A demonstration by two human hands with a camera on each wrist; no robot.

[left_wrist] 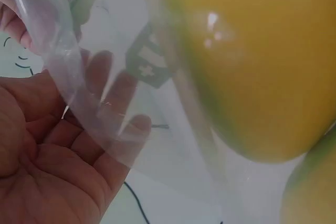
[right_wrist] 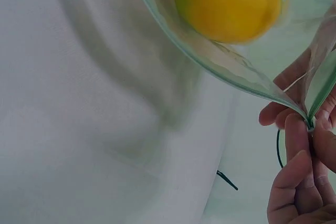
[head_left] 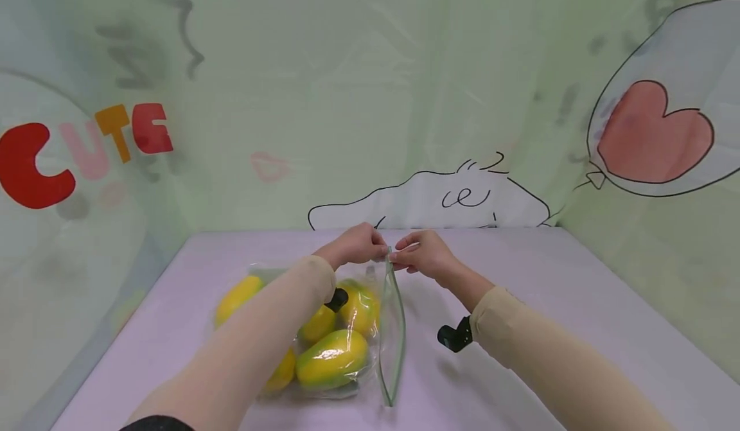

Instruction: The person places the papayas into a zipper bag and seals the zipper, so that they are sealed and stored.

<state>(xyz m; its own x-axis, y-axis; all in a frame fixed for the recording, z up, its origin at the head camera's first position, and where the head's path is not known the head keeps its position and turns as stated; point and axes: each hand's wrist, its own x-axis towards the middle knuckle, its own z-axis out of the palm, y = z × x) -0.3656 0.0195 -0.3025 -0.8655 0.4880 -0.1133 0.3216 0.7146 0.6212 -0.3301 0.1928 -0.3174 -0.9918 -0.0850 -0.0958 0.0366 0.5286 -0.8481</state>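
Note:
A clear zip-lock bag (head_left: 399,318) with a green zip strip lies on its side, its mouth facing right and gaping in the middle. Inside are several yellow mangoes (head_left: 332,359) with green tinges. At the far corner of the mouth, my left hand (head_left: 357,245) pinches the bag's edge; its fingers show partly through the film in the left wrist view. Just to the right, my right hand (head_left: 429,255) pinches the same corner, where the two zip strips (right_wrist: 226,80) meet between thumb and fingers. My left forearm hides some of the mangoes.
The bag rests on a pale lilac table (head_left: 497,328). Behind the table hangs a light green printed sheet (head_left: 347,97) with drawings and letters. Each wrist wears a small black camera (head_left: 455,334).

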